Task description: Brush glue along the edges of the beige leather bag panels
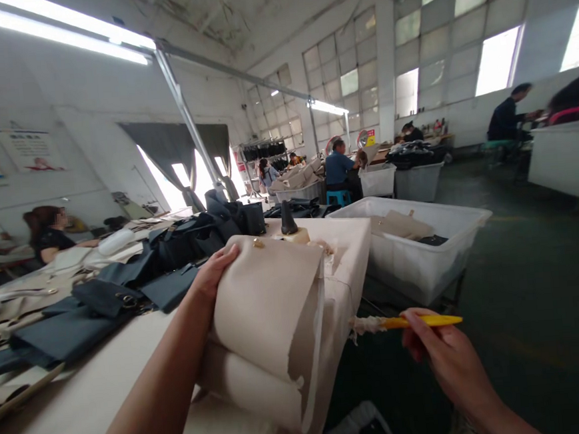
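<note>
My left hand (217,271) grips the top of a cream leather bag body (261,313), which is curled into a soft roll with a small gold fitting (258,243) on its upper edge. My right hand (444,358) pinches a yellow pen-like tool (421,321) to the right of the bag, and the tool's frayed white fibre tip (367,326) points at the bag's side without touching it. The bag rests on a long cream-covered work table (89,386).
Dark navy bag parts (63,335) lie in piles along the table, beside a dark cone-shaped form (287,218). A translucent plastic bin (412,247) holding beige pieces stands right of the table. Several co-workers sit at the left and farther back.
</note>
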`<state>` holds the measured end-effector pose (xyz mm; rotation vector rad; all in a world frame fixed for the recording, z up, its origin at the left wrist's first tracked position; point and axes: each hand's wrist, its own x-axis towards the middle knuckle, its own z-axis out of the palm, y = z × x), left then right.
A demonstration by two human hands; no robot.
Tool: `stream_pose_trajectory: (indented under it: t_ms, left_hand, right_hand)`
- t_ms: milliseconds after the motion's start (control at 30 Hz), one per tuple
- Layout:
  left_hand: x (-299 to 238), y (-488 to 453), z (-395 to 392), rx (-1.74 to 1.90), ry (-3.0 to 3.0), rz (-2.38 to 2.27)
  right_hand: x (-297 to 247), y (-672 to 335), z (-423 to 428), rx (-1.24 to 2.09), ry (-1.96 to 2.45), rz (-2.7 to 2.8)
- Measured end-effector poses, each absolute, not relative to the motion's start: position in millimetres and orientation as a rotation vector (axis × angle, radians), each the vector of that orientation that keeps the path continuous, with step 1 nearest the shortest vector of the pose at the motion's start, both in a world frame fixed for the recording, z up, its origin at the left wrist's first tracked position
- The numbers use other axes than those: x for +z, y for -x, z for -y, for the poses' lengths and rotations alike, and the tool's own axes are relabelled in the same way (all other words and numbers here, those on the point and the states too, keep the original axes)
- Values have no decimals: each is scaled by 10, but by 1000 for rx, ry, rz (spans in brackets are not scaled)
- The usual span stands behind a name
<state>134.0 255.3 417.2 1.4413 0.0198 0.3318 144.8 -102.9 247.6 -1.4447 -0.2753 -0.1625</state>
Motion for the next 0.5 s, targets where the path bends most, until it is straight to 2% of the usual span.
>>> stream_pose_trajectory:
  t_ms: [300, 500]
  left_hand:
    - [3546, -1023, -2541, 478, -1380, -62]
    - [3476, -908, -2617, 603, -1264, -74]
  right_hand:
    - [2462, -1493, 827, -71, 1379, 334]
    - [2517, -1255, 488, 150, 1488, 449]
